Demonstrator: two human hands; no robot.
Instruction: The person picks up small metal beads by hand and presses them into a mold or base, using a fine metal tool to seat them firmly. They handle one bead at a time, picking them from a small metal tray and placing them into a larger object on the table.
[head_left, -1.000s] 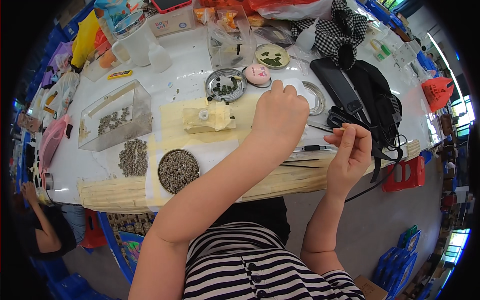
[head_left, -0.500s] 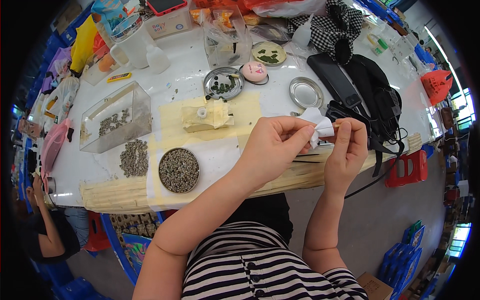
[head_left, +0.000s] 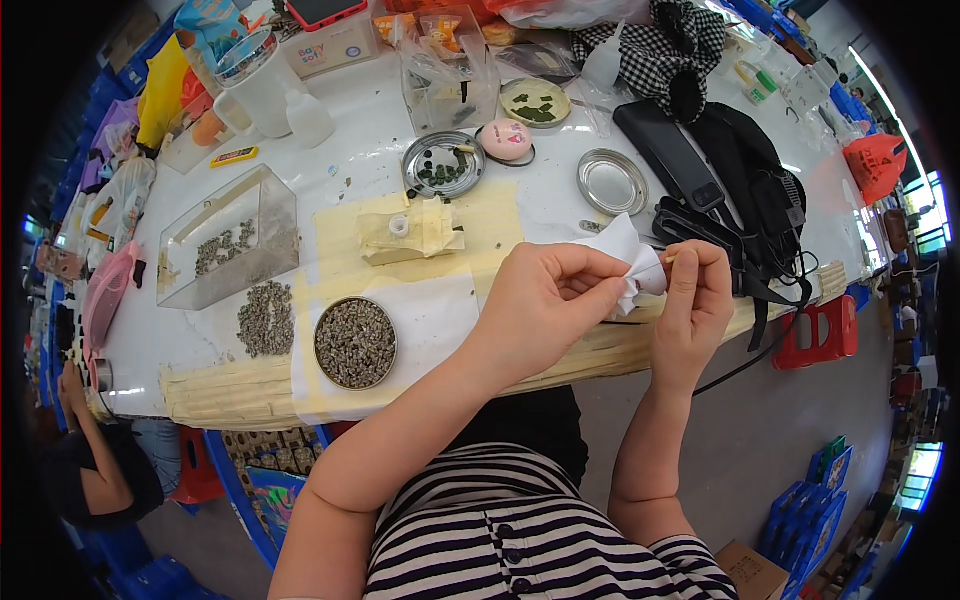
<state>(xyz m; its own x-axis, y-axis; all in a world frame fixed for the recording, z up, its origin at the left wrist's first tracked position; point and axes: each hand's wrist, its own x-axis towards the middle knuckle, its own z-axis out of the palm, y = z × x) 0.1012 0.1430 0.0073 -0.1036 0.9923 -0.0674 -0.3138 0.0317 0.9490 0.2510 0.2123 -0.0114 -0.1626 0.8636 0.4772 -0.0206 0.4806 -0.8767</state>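
Observation:
Above the table's front edge, my left hand pinches a crumpled white cloth or tissue between thumb and fingers. Beside it, my right hand is closed, thumb against fingertips, around a thin pale stick-like piece. That piece's tip touches or sits very close to the folded white material. Whatever the folds wrap, if anything, is hidden. Behind the white material lies a round silver metal lid. To the left of my left forearm stands a round tin full of small grey metallic pieces.
A loose pile of the pieces lies near a clear plastic box. Farther back are a taped block, a metal dish with dark green bits and a pink round object. A black bag lies right; another person's arm shows left.
The white material has shifted and spread a little in my fingers. My right fingertips have turned slightly. Both hands keep their grip, and the whole view has moved slightly.

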